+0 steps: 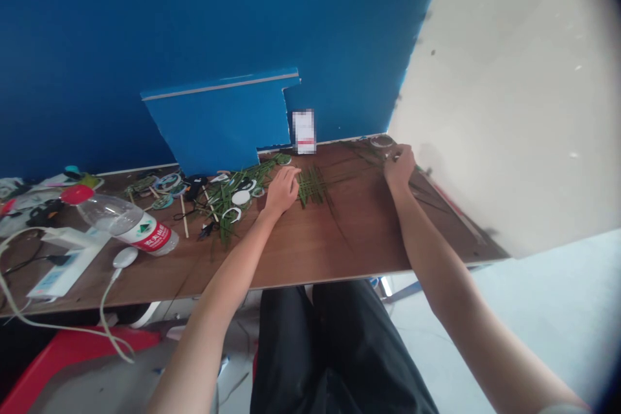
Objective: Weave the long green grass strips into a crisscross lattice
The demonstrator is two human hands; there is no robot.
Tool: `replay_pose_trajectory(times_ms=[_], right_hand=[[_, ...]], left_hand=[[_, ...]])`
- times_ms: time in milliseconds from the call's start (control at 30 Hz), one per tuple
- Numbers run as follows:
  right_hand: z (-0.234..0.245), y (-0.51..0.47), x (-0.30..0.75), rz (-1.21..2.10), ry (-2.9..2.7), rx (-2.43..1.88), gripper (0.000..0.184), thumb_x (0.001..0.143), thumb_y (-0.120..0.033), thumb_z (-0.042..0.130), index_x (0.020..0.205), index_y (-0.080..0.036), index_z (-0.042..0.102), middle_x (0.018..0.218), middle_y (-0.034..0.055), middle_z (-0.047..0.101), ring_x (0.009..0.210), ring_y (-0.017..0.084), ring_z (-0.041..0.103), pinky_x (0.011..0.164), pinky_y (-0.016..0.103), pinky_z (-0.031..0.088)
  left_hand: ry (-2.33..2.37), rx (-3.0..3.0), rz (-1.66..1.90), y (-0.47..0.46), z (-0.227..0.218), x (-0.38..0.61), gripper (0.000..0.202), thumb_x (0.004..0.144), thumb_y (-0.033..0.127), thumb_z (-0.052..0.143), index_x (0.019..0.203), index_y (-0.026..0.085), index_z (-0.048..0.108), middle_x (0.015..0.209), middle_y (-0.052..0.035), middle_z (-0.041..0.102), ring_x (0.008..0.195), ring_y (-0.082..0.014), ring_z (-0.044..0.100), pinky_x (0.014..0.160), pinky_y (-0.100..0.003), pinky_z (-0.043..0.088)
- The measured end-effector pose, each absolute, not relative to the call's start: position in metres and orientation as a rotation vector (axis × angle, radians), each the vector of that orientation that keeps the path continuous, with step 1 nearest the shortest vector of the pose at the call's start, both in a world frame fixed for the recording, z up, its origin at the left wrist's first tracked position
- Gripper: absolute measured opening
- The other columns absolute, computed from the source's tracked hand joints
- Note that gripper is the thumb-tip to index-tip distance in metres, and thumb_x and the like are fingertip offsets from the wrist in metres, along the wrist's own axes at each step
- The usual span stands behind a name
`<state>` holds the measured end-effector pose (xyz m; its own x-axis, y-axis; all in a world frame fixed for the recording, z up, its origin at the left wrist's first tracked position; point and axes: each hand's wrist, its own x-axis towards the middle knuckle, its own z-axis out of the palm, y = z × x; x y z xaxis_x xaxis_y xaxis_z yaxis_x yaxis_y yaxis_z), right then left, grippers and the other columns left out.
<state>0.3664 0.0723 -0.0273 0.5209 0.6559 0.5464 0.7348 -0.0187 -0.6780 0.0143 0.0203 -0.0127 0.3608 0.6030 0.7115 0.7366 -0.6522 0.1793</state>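
A small woven mat of green leaf strips [313,186] lies on the brown table, a few long strips trailing from it to the right. My left hand [282,190] rests flat at the mat's left edge, fingers stretched out over it. At the back right corner, my right hand [400,167] has its fingers curled together beside loose thin strips [359,150] and a round clear-rimmed ring or lid [382,141]. What it holds, if anything, is too small to make out. Left of my left hand is a pile of cut green strips [228,189].
White rings and a white disc [240,197] lie on the pile, with sticks and round pieces further left. A red-capped water bottle [130,223] lies on its side near a power strip [68,268] and cables. A blue board [223,123] leans against the wall; a white panel [504,110] stands right.
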Motion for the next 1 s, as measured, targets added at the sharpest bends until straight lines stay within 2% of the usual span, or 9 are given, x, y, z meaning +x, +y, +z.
replay_pose_trajectory(times_ms=[133,267,400,533,667,833,1000], right_hand=[[-0.026,0.074,0.366,-0.157,-1.201,-1.733,0.029,0.086,-0.018,0.037,0.103,-0.017,0.06,0.105,0.0121,0.06,0.102,0.027,0.05,0.091,0.046,0.037],[-0.021,0.064,0.358,-0.147,-1.164,-1.845,0.029,0.092,-0.026,0.035,0.099,-0.018,0.063,0.109,0.0138,0.06,0.108,0.031,0.047,0.091,0.051,0.036],[-0.009,0.053,0.348,-0.373,-1.146,-1.829,0.035,0.097,-0.034,0.03,0.102,-0.019,0.062,0.128,0.0142,0.054,0.122,0.032,0.04,0.095,0.052,0.032],[-0.001,0.05,0.34,-0.341,-1.216,-1.871,0.043,0.1,-0.035,0.023,0.101,-0.016,0.062,0.102,0.015,0.064,0.101,0.029,0.054,0.087,0.046,0.038],[0.001,0.05,0.333,-0.266,-1.262,-1.884,0.047,0.101,-0.038,0.02,0.107,-0.016,0.06,0.08,0.0116,0.064,0.081,0.026,0.059,0.078,0.04,0.041],[-0.004,0.053,0.329,-0.115,-1.233,-1.91,0.035,0.093,-0.04,0.039,0.116,-0.018,0.055,0.081,0.0113,0.064,0.081,0.029,0.061,0.075,0.041,0.043],[-0.014,0.059,0.331,0.14,-1.236,-1.883,0.055,0.078,-0.032,0.053,0.129,-0.017,0.038,0.112,0.0181,0.06,0.096,0.034,0.06,0.083,0.048,0.044]], left_hand=[[-1.219,-2.455,-1.174,0.021,-0.013,0.014,0.031,0.092,0.012,0.039,0.118,0.019,0.054,0.116,-0.0114,0.06,0.116,-0.0221,0.055,0.099,-0.037,0.046],[-1.217,-2.452,-1.166,0.021,-0.014,0.014,0.032,0.091,0.011,0.04,0.119,0.018,0.054,0.116,-0.0113,0.059,0.116,-0.0218,0.055,0.1,-0.036,0.045],[-1.22,-2.452,-1.157,0.022,-0.014,0.014,0.032,0.091,0.012,0.04,0.119,0.018,0.054,0.117,-0.0115,0.059,0.117,-0.0221,0.054,0.1,-0.037,0.045],[-1.221,-2.465,-1.142,0.022,-0.014,0.014,0.032,0.091,0.012,0.04,0.119,0.018,0.054,0.117,-0.0115,0.059,0.116,-0.0224,0.055,0.1,-0.037,0.045],[-1.22,-2.469,-1.141,0.021,-0.014,0.015,0.032,0.092,0.012,0.04,0.119,0.019,0.054,0.116,-0.0113,0.059,0.115,-0.0222,0.055,0.099,-0.037,0.045],[-1.221,-2.476,-1.133,0.021,-0.013,0.015,0.032,0.091,0.012,0.04,0.12,0.018,0.054,0.116,-0.0109,0.059,0.115,-0.0219,0.055,0.099,-0.036,0.045],[-1.216,-2.505,-1.117,0.022,-0.014,0.015,0.033,0.091,0.012,0.04,0.12,0.018,0.054,0.116,-0.0111,0.059,0.115,-0.022,0.055,0.1,-0.037,0.045]])
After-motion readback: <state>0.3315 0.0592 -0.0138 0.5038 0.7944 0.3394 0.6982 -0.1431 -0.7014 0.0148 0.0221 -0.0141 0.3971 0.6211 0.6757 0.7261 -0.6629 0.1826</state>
